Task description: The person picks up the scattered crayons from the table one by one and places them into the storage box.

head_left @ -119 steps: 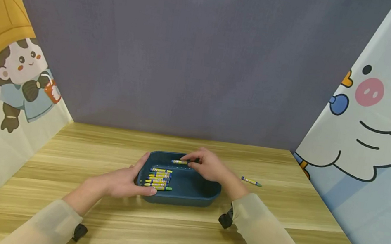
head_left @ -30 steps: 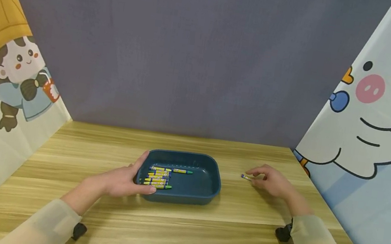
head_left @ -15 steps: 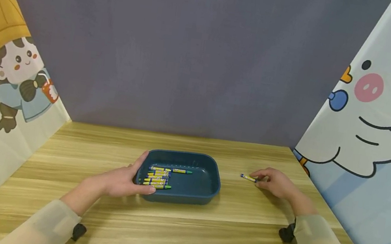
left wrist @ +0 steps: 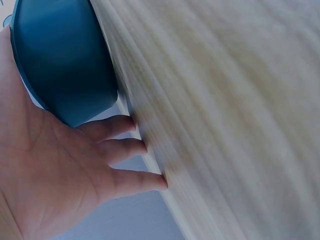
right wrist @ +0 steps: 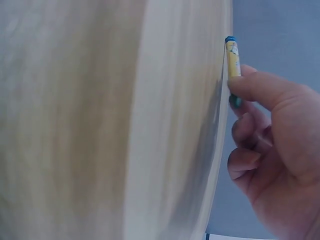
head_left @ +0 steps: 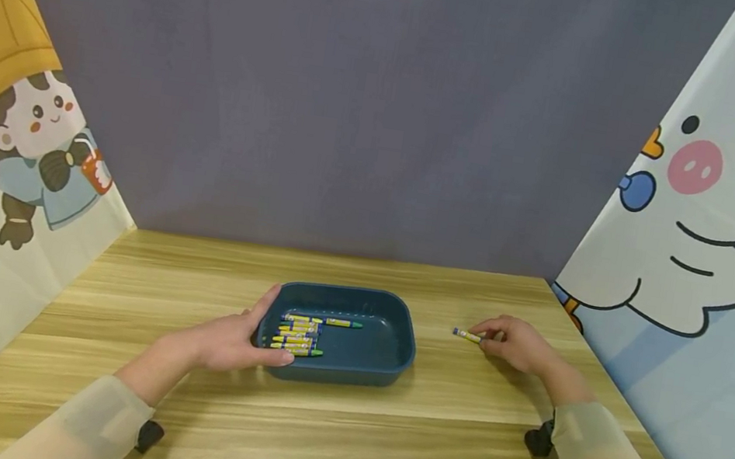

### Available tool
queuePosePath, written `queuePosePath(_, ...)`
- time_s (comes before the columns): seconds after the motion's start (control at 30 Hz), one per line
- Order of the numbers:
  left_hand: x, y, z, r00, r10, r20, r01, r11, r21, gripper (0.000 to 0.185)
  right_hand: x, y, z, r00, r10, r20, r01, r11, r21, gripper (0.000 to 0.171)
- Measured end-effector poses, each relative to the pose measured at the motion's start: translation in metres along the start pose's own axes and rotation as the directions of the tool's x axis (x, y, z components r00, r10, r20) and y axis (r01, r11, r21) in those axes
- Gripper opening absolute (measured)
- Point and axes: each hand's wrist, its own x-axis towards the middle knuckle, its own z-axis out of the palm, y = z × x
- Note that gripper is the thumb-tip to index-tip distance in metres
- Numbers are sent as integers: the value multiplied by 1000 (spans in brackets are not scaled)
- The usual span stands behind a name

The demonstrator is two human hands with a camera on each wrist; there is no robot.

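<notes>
A dark blue tray [head_left: 384, 361] sits mid-table and holds several yellow-and-blue crayons [head_left: 299, 333] stacked at its left side, with one more crayon [head_left: 342, 323] lying behind them. My left hand [head_left: 230, 341] rests against the tray's left wall [left wrist: 60, 75], fingers relaxed on the wood. To the right of the tray, my right hand [head_left: 512, 342] pinches a yellow crayon [head_left: 466, 335] with a blue tip by one end, low over the table. The right wrist view shows that crayon [right wrist: 232, 60] under my fingertips [right wrist: 250, 87].
The wooden table [head_left: 337, 445] is enclosed by a grey back wall [head_left: 357, 102] and cartoon-printed side panels, one on the left [head_left: 7, 132] and one on the right [head_left: 713, 231].
Four seconds ago my right hand held a crayon over the tray; that crayon now lies inside it. The hand has moved right to the loose crayon and pinched it. Left hand unmoved.
</notes>
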Motion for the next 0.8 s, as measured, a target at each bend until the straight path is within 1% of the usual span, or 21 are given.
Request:
queuePosePath(0.1, 0, 0, 0, 1000, -1, 2, 1, 1000, -5, 134, 1, -3, 0, 999, -19, -26, 18, 1000, -3, 28)
queuePosePath(0.23, 1, 0, 0, 1000, -2, 0, 2, 1000, -8, 134, 3, -14, -1, 998, -22, -51, 24, 999, 34, 28)
queuePosePath(0.3, 1, -1, 1, 1000, -4, -1, 4, 1000, -7, 134, 5, -22, -2, 998, -24, -58, 27, 998, 51, 28)
queuePosePath(0.47, 2, -1, 1, 1000, -10, -2, 10, 1000, 0, 133, 9, -49, -6, 996, -52, -75, 56, 997, 52, 27)
queuePosePath(0.63, 1, -1, 1, 1000, -26, 5, 26, 1000, 0, 133, 15, -79, -7, 987, -122, -101, 129, 990, 64, 28)
queuePosePath(0.8, 0, 0, 2, 999, -43, 10, 43, 999, 3, 132, 25, -105, -3, 975, -198, -104, 206, 976, 76, 27)
